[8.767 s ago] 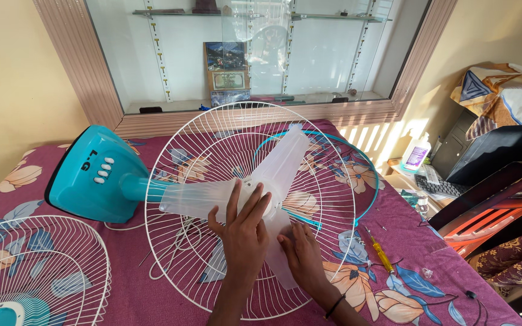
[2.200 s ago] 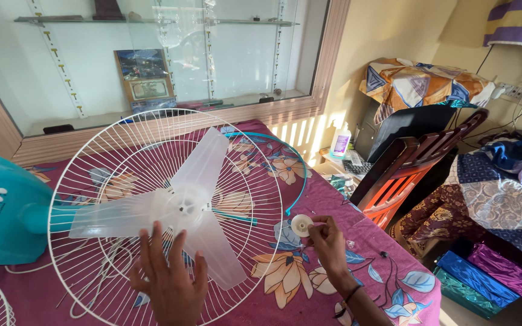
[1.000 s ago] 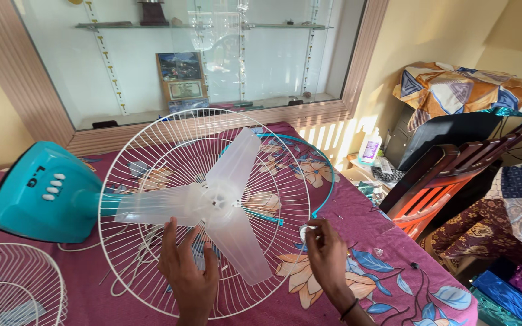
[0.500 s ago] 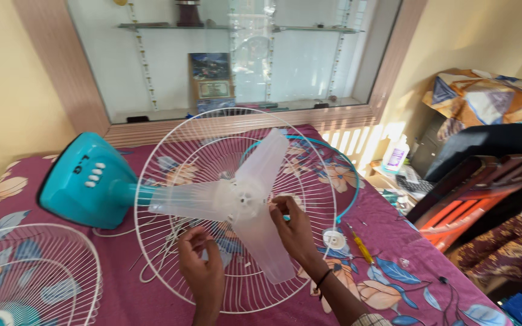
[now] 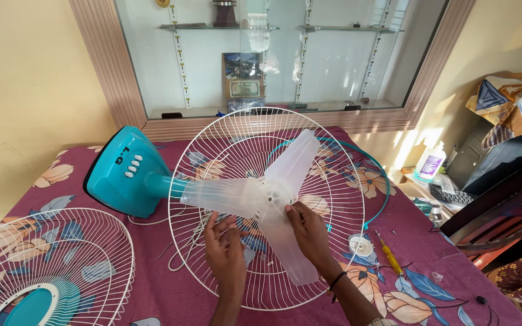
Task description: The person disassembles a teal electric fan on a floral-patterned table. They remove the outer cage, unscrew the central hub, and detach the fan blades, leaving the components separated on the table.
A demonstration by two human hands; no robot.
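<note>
A second white wire grille (image 5: 43, 271) with a teal centre lies at seven o'clock on the maroon floral bedspread (image 5: 152, 290). A yellow-handled screwdriver (image 5: 388, 255) and a small round white cap (image 5: 360, 244) lie at four o'clock, near each other. A white bottle (image 5: 430, 164) stands at three o'clock beside what looks like a keyboard (image 5: 451, 196). At twelve o'clock a framed picture (image 5: 241, 73) leans inside the glass-shelved wall niche (image 5: 333, 60).
</note>
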